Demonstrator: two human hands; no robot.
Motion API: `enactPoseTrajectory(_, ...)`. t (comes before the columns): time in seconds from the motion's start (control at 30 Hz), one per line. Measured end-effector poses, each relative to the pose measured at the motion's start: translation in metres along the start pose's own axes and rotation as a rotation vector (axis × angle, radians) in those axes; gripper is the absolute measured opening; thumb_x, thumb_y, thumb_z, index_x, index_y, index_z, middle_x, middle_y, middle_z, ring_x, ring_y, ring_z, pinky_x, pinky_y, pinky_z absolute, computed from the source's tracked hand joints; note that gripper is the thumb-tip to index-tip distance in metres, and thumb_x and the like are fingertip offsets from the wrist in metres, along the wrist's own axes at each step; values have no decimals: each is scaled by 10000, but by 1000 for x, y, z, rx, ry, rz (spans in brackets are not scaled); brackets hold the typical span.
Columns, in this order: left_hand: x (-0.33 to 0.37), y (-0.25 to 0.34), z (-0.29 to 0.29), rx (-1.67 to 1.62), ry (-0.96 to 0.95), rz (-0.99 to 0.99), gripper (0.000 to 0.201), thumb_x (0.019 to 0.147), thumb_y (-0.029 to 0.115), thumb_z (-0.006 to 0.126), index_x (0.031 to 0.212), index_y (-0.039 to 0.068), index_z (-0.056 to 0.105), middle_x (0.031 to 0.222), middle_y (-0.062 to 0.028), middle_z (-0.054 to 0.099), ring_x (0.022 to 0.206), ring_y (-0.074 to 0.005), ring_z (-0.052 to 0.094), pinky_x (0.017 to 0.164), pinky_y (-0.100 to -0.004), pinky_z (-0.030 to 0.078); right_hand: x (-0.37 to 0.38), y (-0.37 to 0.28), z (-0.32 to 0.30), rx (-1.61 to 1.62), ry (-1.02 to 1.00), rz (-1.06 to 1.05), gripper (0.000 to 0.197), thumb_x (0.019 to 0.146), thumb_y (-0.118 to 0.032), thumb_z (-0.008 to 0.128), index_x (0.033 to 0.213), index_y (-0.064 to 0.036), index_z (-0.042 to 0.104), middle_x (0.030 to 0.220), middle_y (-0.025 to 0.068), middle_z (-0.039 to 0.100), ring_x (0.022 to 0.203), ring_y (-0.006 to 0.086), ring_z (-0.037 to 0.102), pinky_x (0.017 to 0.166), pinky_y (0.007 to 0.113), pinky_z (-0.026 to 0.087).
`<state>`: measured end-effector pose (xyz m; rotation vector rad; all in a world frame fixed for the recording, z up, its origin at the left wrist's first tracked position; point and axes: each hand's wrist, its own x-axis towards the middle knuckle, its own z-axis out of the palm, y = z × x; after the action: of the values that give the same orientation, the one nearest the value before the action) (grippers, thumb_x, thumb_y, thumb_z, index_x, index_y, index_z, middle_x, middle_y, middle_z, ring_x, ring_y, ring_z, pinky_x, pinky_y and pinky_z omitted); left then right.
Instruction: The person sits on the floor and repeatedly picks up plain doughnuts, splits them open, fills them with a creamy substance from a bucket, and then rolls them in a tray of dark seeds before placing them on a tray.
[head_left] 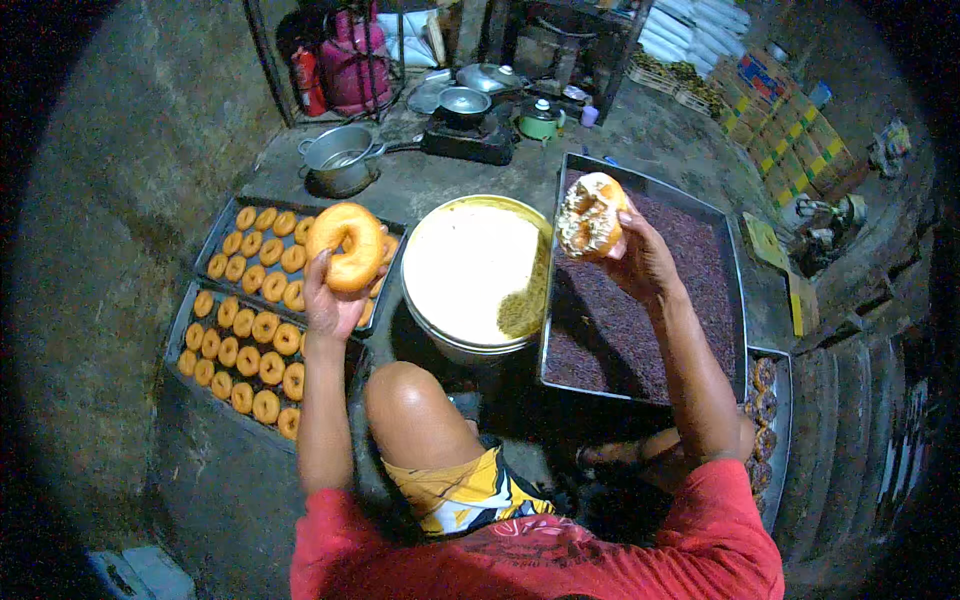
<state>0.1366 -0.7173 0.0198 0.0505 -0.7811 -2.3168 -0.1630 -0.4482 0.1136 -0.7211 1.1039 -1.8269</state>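
the right hand (640, 262) grips a glazed doughnut (590, 215) over the sprinkle tray (640, 185), the left hand (330, 300) a plain doughnut (346, 245) — wet glaze could slip or drip.

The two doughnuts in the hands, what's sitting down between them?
In the head view, a round bowl of white glaze sits below, between the plain doughnut and the glazed doughnut.

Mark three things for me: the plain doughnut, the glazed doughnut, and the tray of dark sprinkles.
plain doughnut (345, 245), head view, on its right rim.
glazed doughnut (588, 218), head view, on its white coated face.
tray of dark sprinkles (690, 280), head view, on the sprinkle bed.
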Motion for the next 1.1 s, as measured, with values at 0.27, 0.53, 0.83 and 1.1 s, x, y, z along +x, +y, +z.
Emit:
enactPoseTrajectory(0.27,121,-151,-3,1815,-131,294,863,879,340,668,1535,67,179,1490,-279,330,1335,-415,407,1053,-549,382,-80,-41,-49,-95,52,-96,652,863,-275,632,1411,-62,351,1264,145,537,1133,283,595,940,452,530)
enactPoseTrajectory(0.53,126,-180,20,2165,-462,-72,759,705,364,805,1357,97,521,1394,-246,460,1233,-419,476,1002,-502,440,-125,-69,-75,-92,85,-196,723,840,-294,653,1439,-42,336,1340,131,513,1225,269,547,1024,438,462)
enactPoseTrajectory(0.83,134,-213,43,2371,-620,-132,840,642,295,800,1395,214,438,1227,-219,485,1093,-447,513,867,-528,521,-142,-78,-74,-30,108,-234,703,840,-216,657,1437,-38,331,1349,125,492,1247,253,520,1049,407,439)
enactPoseTrajectory(1.1,118,-141,87,757,-173,-215,692,846,199,672,1430,56,331,1270,-141,527,1194,-252,563,959,-439,514,-144,-72,-85,-467,244,-336,685,793,-137,702,1413,-50,424,1348,125,521,1275,236,486,1049,389,422)
